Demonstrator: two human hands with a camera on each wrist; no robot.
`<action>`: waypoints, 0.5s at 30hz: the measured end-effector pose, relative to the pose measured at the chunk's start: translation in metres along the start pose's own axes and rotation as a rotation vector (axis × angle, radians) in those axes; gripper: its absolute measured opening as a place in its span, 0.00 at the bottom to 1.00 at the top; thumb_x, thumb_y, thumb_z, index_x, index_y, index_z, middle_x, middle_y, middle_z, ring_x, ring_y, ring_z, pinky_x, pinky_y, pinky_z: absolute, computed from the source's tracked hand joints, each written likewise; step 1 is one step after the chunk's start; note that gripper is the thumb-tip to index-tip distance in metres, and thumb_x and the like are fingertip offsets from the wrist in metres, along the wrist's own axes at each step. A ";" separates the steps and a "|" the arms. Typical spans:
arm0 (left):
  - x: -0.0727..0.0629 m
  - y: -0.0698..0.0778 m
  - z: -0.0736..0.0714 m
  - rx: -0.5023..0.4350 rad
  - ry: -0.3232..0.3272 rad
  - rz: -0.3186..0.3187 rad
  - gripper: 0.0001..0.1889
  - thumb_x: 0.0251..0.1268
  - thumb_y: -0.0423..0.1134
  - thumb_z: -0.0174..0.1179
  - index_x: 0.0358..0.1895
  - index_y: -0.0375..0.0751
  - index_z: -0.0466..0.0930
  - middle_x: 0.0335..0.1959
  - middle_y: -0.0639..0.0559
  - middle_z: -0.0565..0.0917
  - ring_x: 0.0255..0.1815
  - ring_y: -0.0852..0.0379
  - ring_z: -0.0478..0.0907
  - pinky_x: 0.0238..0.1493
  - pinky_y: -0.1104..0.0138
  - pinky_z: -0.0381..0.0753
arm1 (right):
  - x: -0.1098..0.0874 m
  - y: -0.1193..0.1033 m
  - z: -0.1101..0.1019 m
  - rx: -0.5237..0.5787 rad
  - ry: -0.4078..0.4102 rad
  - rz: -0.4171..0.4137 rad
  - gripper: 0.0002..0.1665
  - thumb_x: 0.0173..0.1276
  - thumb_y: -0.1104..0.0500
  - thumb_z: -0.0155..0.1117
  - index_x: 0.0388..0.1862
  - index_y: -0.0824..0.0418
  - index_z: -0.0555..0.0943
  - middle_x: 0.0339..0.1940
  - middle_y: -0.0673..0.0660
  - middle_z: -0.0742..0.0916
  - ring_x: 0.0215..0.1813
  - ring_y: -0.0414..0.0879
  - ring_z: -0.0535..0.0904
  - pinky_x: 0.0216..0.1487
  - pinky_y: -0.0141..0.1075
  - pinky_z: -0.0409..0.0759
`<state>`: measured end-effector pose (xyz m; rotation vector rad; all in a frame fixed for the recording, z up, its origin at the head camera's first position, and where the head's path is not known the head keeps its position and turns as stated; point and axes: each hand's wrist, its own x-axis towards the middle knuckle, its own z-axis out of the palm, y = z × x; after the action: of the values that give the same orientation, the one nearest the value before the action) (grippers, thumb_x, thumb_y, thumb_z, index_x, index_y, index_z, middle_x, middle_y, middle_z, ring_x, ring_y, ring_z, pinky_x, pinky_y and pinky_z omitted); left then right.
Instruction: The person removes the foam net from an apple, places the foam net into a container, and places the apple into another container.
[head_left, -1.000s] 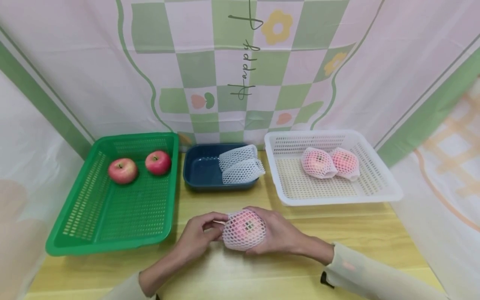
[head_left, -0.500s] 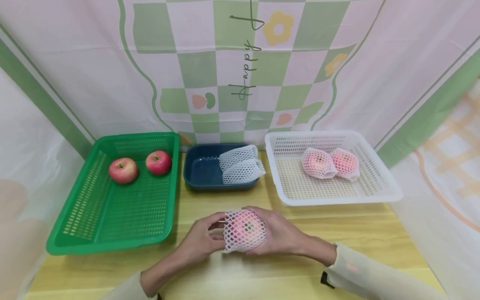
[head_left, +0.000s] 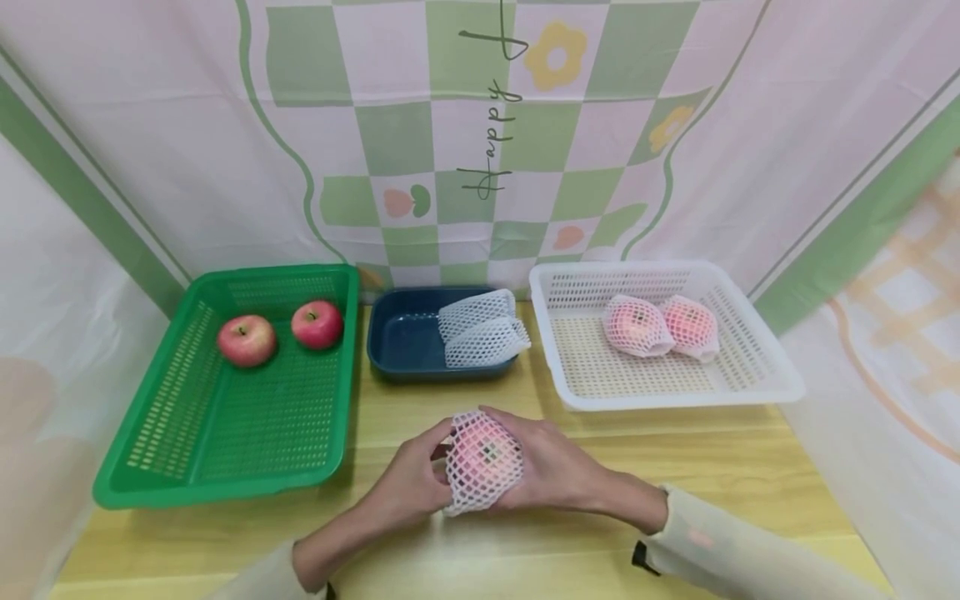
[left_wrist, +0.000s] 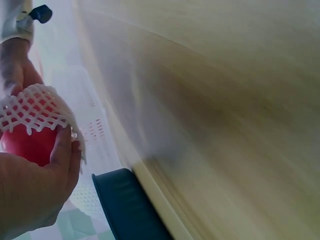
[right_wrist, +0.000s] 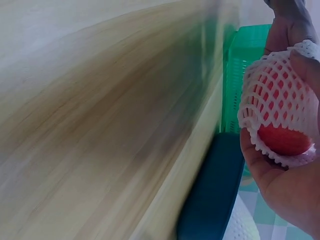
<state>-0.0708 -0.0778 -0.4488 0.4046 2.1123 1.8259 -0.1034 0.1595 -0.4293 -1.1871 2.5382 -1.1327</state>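
Above the table at the front middle, an apple [left_wrist: 31,145] sits inside a white foam net sleeve [head_left: 480,479]. My right hand [head_left: 558,468] grips the netted apple from the right side, thumb and fingers around it. On the other side my left hand [head_left: 408,479] holds the sleeve's open edge, its fingers curled at the rim. Red skin shows bare at the sleeve's openings in both wrist views. Part of the left fingers is hidden behind the net in the head view.
A green basket [head_left: 225,492] at left holds two bare apples [head_left: 246,341]. At the back middle, a dark blue tray [head_left: 405,375] carries foam net sleeves [head_left: 483,342]. The white basket [head_left: 675,402] at right contains two netted apples [head_left: 636,325].
The sleeve's open edge has been drawn out and down on the left side of the apple. Both hands have shifted slightly, and the netted apple has tilted a little.
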 end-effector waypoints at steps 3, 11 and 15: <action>0.000 0.000 0.002 0.042 0.019 0.015 0.47 0.37 0.13 0.57 0.73 0.37 0.73 0.70 0.35 0.77 0.68 0.34 0.78 0.63 0.59 0.85 | 0.001 -0.002 0.001 -0.014 0.005 0.009 0.67 0.45 0.49 0.92 0.80 0.66 0.66 0.68 0.60 0.85 0.65 0.52 0.84 0.68 0.47 0.82; 0.001 -0.001 0.001 0.114 0.055 -0.004 0.50 0.31 0.14 0.55 0.73 0.38 0.72 0.69 0.37 0.79 0.67 0.35 0.79 0.66 0.49 0.82 | 0.002 -0.004 0.001 -0.010 -0.001 0.013 0.67 0.48 0.46 0.91 0.81 0.66 0.65 0.69 0.61 0.84 0.65 0.53 0.84 0.68 0.47 0.82; 0.000 0.000 -0.002 0.143 0.055 -0.027 0.52 0.30 0.15 0.55 0.75 0.36 0.70 0.70 0.35 0.78 0.68 0.33 0.78 0.67 0.47 0.80 | 0.003 -0.004 0.001 0.009 -0.019 0.029 0.64 0.47 0.46 0.91 0.80 0.59 0.68 0.68 0.55 0.85 0.65 0.47 0.84 0.67 0.44 0.82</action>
<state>-0.0715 -0.0794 -0.4481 0.3622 2.2827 1.6947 -0.1022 0.1549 -0.4269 -1.1496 2.5250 -1.1203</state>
